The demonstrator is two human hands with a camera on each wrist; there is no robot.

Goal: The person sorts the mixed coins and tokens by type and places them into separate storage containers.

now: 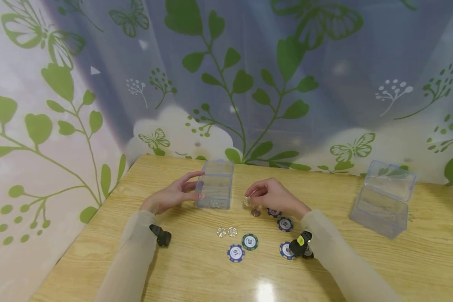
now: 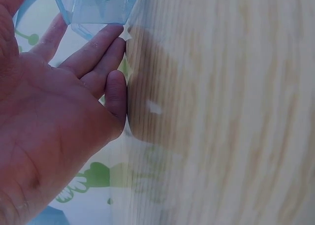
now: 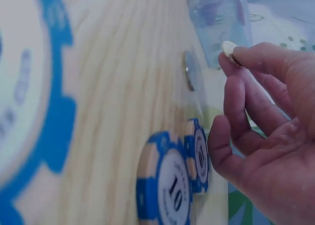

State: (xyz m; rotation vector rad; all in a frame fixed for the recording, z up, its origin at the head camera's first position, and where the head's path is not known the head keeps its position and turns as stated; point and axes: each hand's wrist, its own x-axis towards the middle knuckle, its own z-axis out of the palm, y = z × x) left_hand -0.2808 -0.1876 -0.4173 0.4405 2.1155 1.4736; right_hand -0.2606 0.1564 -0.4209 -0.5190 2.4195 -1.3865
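Observation:
A clear plastic box [image 1: 215,186] stands with its lid tipped back, and several coins [image 1: 217,204] lie inside near its front. My left hand [image 1: 173,195] touches the box's left side with fingers mostly extended; the left wrist view shows the fingertips against the box. With thumb and forefinger, my right hand [image 1: 273,196] pinches a gold-coloured coin [image 3: 229,50] just right of the box. Below that hand a darker coin [image 1: 256,212] is on the table. Two shiny coins [image 1: 227,232] lie side by side in front of the box.
A green-edged 20 poker chip [image 1: 250,242] and a blue-edged 10 chip [image 1: 235,253] lie at the front. More blue chips [image 1: 285,224] are beside and under my right forearm. A second clear box [image 1: 381,212] stands lid-up at right. A patterned curtain [image 1: 249,84] hangs behind the table.

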